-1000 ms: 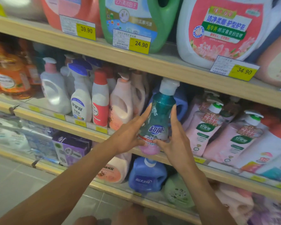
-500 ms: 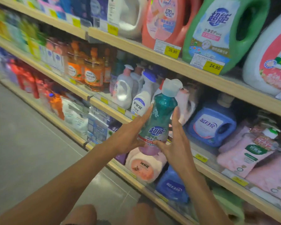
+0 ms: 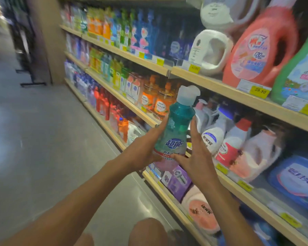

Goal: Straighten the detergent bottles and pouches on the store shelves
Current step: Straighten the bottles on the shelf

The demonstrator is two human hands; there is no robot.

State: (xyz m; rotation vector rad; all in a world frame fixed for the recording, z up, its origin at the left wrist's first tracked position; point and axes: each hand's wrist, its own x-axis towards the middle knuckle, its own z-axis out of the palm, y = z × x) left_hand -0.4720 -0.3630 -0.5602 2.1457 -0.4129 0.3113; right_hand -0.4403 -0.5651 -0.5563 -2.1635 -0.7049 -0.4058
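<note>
A teal detergent bottle [image 3: 176,128] with a pale flip cap and a pink base is held upright in the air, clear of the shelves. My left hand [image 3: 142,150] wraps its left side and my right hand [image 3: 194,153] presses its right side, fingers stretched upward. Behind it, the middle shelf [image 3: 238,181] carries white, red-capped and pink bottles [image 3: 238,144]. Large jugs, white [image 3: 210,50], coral [image 3: 260,48] and green, stand on the shelf above.
Wooden shelves run away to the left with orange pump bottles [image 3: 156,102], red pouches [image 3: 103,102] and blue and green refills. Purple boxes [image 3: 178,180] sit on the low shelf. The grey aisle floor [image 3: 43,139] lies to the left. My knees show at the bottom.
The view has swung left along the aisle. Both hands have carried the teal bottle leftward, away from its former spot by the blue jug and pink bottles.
</note>
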